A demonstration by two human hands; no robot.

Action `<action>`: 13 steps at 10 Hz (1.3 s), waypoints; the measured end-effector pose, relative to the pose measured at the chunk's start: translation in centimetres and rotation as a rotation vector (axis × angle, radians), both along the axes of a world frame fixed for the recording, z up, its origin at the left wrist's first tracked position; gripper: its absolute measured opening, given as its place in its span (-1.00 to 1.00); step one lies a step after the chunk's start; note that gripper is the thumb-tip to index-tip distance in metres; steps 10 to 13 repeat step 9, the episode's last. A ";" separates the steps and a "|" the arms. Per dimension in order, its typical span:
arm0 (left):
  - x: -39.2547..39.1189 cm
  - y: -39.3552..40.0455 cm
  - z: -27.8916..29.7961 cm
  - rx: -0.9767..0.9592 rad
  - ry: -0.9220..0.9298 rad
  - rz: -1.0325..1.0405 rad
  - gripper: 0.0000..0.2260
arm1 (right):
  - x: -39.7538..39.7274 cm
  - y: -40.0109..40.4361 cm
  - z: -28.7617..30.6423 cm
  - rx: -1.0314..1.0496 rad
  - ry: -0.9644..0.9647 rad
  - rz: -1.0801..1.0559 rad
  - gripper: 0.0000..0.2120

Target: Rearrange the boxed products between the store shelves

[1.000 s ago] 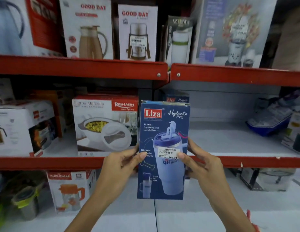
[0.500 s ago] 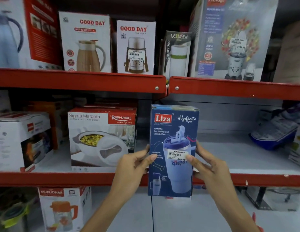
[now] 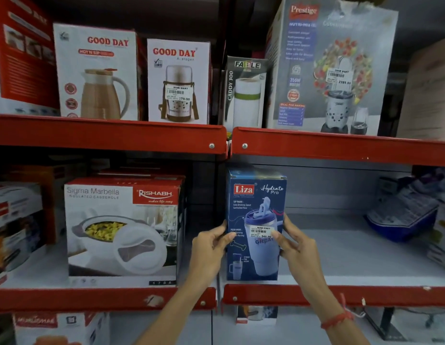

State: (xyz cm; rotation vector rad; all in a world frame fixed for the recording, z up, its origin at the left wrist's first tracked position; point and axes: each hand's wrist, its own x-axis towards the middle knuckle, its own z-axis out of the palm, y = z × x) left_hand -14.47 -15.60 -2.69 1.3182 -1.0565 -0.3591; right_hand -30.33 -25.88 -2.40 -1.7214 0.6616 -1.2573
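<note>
A tall blue Liza Hydrate Pro box (image 3: 256, 220) stands upright at the left end of the right-hand middle shelf (image 3: 365, 260), its base just behind the red front lip. My left hand (image 3: 209, 250) grips its left edge, thumb on the front. My right hand (image 3: 298, 247) holds its right edge, thumb over the price sticker. To the left, on the neighbouring shelf, sits a white and red Sigma Marbella casserole box (image 3: 122, 230).
The top shelf carries two Good Day flask boxes (image 3: 97, 73) (image 3: 177, 80), a Fable Caddy box (image 3: 245, 92) and a big Prestige blender box (image 3: 330, 68). A blue packet (image 3: 403, 215) lies at the far right of the middle shelf. More boxes stand below.
The Liza box has risen from in front of the shelf lip and moved back onto the middle shelf. Both hands moved with it; the view has come closer.
</note>
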 end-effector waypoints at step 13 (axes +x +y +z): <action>0.5 1.6 -0.6 -0.054 -0.210 0.174 -0.58 | 2.0 2.2 -1.0 -0.593 0.053 -0.352 -0.43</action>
